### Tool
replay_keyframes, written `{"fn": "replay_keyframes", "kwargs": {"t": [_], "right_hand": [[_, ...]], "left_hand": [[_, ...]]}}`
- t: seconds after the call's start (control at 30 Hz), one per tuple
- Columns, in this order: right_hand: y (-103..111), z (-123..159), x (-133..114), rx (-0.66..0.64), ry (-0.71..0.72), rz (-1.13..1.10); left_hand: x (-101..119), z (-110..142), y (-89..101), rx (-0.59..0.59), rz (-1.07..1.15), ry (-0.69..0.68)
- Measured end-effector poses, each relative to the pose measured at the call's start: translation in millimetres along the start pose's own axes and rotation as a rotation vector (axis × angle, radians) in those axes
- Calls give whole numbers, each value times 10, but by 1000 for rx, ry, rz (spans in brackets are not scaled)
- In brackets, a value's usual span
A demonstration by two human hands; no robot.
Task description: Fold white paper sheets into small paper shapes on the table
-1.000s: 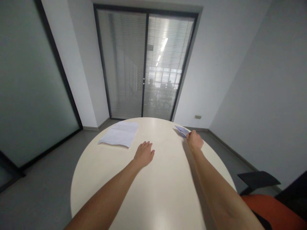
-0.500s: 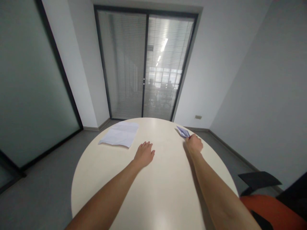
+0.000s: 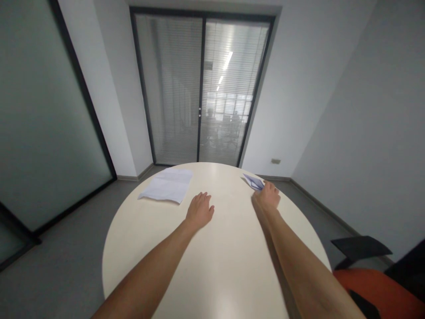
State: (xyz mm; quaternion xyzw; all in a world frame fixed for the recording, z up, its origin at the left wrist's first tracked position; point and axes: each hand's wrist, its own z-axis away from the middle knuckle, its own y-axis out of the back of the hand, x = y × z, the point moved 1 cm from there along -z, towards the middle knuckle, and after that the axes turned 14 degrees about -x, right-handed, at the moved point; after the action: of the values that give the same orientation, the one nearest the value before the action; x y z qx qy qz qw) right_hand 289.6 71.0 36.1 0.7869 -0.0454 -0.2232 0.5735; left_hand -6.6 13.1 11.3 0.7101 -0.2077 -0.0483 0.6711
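My left hand (image 3: 199, 211) lies flat on the pale round table (image 3: 229, 248), palm down with fingers stretched out, holding nothing. Beyond it, to the left, a creased white sheet of paper (image 3: 168, 185) is spread on the tabletop, apart from the hand. Near the far right edge is a folded paper plane (image 3: 253, 181), its pointed end facing away to the left. My right hand (image 3: 269, 196) is at the plane's near end, thumb and fingers apart around it. Part of the plane is hidden behind the fingers.
An orange chair (image 3: 372, 290) with a black armrest (image 3: 361, 248) stands at the right of the table. Past the far edge are a glass door with blinds (image 3: 199, 88) and a white wall (image 3: 292, 97). A frosted glass panel (image 3: 43, 115) stands on the left.
My right hand's grip on the folded paper plane has loosened, thumb and fingers spreading apart. The plane has shifted slightly. My left hand and the flat sheet have stayed put.
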Motion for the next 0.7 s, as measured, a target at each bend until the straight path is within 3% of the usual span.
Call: {"fn": "replay_keyframes", "kwargs": {"t": [0.17, 0.33, 0.4, 0.53, 0.7], "right_hand": [[65, 125, -144, -30, 83, -14], [-31, 407, -172, -92, 200, -9], [-83, 532, -138, -112, 253, 4], [-128, 674, -66, -282, 351, 46], [-85, 723, -85, -368, 447, 10]], "left_hand": [[-149, 25, 153, 153, -95, 235], [-367, 60, 162, 128, -159, 491], [-420, 61, 149, 62, -121, 514], [-468, 41, 177, -29, -93, 502], [-503, 23, 233, -61, -77, 527]]}}
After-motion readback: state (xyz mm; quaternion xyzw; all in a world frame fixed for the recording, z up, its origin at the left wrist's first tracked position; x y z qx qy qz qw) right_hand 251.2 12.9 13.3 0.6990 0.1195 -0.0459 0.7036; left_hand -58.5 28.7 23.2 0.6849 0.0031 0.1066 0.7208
